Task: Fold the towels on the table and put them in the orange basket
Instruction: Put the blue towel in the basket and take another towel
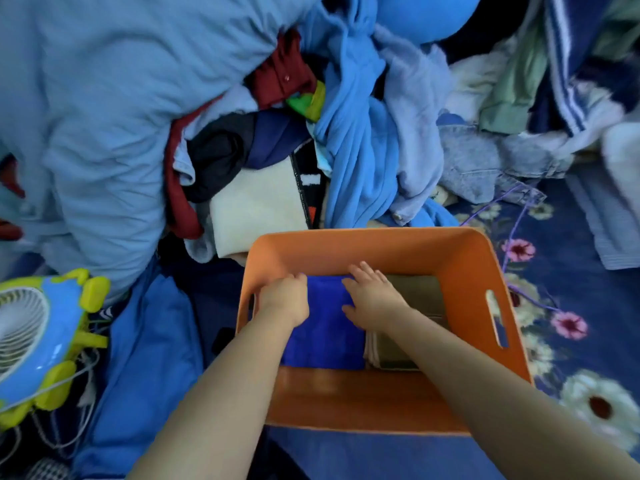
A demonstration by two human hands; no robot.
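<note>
Behind the orange basket [388,249] a heap of clothes [353,133] rises in blues, dark red and black, with a folded cream cloth [252,206] lying just beyond the basket's far left corner. A pale blue quilt [93,116] bulges to the far left of the basket. Nearer on the left stands a small blue and yellow fan [38,337], white cords trailing below it. To the right of the basket more garments, striped and green, are piled at the far edge.

The basket sits on a dark blue cloth with a flower print [561,323], seen to its right; whether a worktop lies beneath cannot be told.

Inside the basket a folded blue towel [325,327] fills the left part, and a folded olive towel [415,299] lies just beside it on the right. Both forearms reach in over the near wall. The left hand [284,297] rests on the blue towel's left edge, its fingers curled down over the cloth out of sight, so a true grip cannot be told. The right hand [372,296] lies palm down on the towel's right edge, fingers straight and slightly spread.
</note>
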